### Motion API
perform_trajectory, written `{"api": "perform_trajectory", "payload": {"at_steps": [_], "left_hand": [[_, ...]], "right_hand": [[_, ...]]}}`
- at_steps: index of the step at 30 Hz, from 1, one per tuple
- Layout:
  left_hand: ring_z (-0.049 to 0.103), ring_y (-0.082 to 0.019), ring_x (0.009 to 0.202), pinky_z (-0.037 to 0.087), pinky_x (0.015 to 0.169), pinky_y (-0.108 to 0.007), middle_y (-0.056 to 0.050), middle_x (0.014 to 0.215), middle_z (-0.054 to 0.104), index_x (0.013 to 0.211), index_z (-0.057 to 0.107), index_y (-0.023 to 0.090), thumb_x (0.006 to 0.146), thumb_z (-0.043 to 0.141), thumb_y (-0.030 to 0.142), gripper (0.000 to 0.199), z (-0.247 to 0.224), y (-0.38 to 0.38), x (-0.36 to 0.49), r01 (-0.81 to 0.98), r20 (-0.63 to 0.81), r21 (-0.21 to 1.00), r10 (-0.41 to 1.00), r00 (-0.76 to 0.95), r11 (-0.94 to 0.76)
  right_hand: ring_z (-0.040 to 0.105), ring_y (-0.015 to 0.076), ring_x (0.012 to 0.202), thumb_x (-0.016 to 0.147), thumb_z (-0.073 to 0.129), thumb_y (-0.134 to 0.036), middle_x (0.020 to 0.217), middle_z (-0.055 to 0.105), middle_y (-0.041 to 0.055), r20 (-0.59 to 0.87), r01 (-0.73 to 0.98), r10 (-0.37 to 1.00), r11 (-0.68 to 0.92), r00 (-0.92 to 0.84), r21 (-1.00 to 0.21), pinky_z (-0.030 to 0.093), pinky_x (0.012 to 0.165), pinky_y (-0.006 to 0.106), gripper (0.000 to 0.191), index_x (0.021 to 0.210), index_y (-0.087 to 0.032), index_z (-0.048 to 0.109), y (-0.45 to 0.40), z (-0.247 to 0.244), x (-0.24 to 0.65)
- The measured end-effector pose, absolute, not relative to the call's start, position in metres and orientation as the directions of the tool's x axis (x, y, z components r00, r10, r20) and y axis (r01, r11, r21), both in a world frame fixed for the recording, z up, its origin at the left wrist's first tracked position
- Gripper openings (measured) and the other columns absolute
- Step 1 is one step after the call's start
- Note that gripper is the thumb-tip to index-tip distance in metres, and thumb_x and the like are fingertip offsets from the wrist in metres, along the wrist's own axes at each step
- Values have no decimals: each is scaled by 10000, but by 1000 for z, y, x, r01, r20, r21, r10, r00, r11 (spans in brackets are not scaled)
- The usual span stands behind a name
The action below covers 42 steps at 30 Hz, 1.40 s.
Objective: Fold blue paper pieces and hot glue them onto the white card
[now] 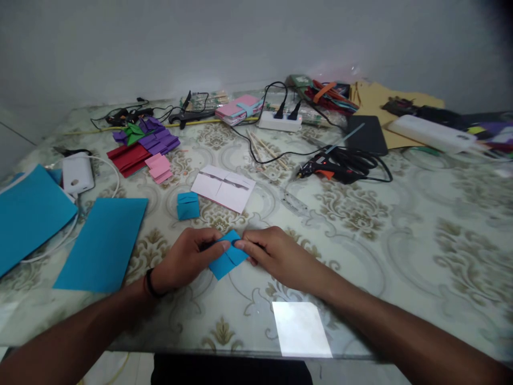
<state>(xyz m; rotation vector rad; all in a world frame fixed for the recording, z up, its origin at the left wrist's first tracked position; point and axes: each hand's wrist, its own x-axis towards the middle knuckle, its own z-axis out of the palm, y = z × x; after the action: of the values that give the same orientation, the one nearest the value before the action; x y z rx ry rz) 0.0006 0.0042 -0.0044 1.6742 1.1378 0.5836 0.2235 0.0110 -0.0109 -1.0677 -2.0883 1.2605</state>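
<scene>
A small folded blue paper [227,260] is held over the table, tilted like a diamond, with crease lines across it. My left hand [192,254] pinches its upper left edge, thumb on top. On the other side my right hand [272,248] grips the upper right edge, thumb on top and fingers curled underneath. The two thumbs nearly meet near the top corner. Just behind my left hand lies another small folded blue piece [188,206]. A folded white paper [223,187] with a dark stripe rests beyond it.
Large blue sheets [102,243] and a white power bank [78,172] with a cable lie left. Folded red paper [129,159] and purple paper [159,139] sit behind. A glue gun [332,167], power strip [280,122] and black cords are at the back right.
</scene>
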Motion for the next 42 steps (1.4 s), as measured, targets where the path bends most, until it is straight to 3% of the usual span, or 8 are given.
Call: {"api": "perform_trajectory", "payload": {"at_steps": [11,16,19,24,31,42], "left_hand": [[385,-104,613,324,570,-242,40,636,401,644,488,163,989,557,430,442,-4,6,-2,355,-93,933,911,401,-61],[603,-130,585,484,559,-234,-6,652,640,750,639,141,971,608,450,381,-4,6,0,284,-245,953,818,520,105],[656,-137,586,528,564,-227,-27,660,704,768,675,135,975,619,439,371,-2,5,1,259,-244,959,812,530,119],[682,-135,602,548,561,-214,-32,693,738,887,728,133,988,610,422,328,-2,2,2,238,-232,963,832,504,124],[694,-152,598,553,560,-228,-57,684,744,823,712,122,985,596,482,412,-2,2,3,188,-259,964,828,497,189],[694,-170,625,562,612,-264,-94,729,759,826,721,108,1014,546,493,463,1,1,6,53,-228,970,813,536,238]], "right_hand": [[437,84,519,1035,536,-408,563,506,-53,-15,351,834,216,-552,-911,322,533,227,450,645,-184,521,11,-8,225],[383,85,513,994,596,-406,540,457,-62,-18,334,861,177,-508,-926,286,503,231,444,620,-186,501,11,-7,226],[370,89,517,987,595,-435,547,442,-61,-28,341,864,168,-502,-925,273,493,233,436,637,-185,525,11,-7,226],[455,95,533,976,605,-423,597,555,-38,-99,327,813,117,-573,-938,331,506,224,372,698,-177,605,11,-6,225],[484,100,534,962,617,-402,595,590,-28,-125,367,832,100,-541,-925,339,511,225,330,731,-169,649,9,-6,224],[564,119,607,913,717,-509,679,693,1,-123,184,787,-12,-604,-983,421,569,229,354,792,-177,723,9,-11,225]]}}
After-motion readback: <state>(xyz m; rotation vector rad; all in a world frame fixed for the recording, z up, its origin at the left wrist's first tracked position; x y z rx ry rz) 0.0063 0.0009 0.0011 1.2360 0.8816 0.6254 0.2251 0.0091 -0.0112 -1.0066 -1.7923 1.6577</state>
